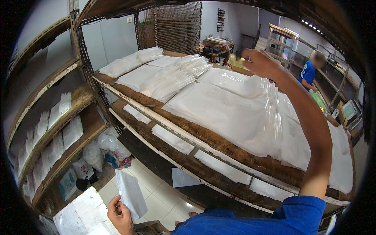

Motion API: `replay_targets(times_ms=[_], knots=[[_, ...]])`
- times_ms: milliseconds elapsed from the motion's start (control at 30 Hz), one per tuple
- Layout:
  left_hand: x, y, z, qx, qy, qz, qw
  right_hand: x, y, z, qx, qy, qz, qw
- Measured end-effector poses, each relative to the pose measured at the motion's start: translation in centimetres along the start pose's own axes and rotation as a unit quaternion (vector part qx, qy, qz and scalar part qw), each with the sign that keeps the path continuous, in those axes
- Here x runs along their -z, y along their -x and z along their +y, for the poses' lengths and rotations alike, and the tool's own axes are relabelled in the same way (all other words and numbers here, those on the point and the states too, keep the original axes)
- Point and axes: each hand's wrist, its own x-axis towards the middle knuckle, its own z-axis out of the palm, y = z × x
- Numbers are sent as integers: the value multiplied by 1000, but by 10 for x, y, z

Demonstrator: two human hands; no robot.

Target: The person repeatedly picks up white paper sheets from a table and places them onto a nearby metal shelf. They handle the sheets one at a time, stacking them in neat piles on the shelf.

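White packet [133, 196] held low in left hand [120, 215]; right hand [261, 63] raised above the shelf [156, 110]

The packet hangs tilted over the tiled floor [156, 203], in front of the shelf. The left hand is closed on its near left edge, fingers pinching the side. Whether it is one sheet or several layers cannot be determined.

Handling, as judged: light, thin and fairly flexible, though it presently stays flat; the surface is probably slick and liable to crease. Best hold is a flat pinch on an edge, thumb on one face and fingers behind.

The right hand is blurred, fingers seemingly bent; whether it holds anything cannot be told.

Beside the left hand lie stained white papers [80, 209]. The shelf's top board carries a fanned pile of white bags [176, 76] and a broad flat stack [227, 113]. Further bags stand on the side rack [74, 100]. Beyond, a co-worker in a blue shirt [308, 73] stands near another rack.
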Motion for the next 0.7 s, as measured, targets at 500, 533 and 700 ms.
replay_targets(times_ms=[500,533,700], knots=[[-55,-22,128,-368,23,-6,930,-36,91,-230,426,-291,-248,820],[-54,-26,134,-401,35,-8,915,-31,90,-227,428,-312,-215,821],[-33,-7,159,-527,204,-14,825,31,57,-180,369,-346,-115,855]])
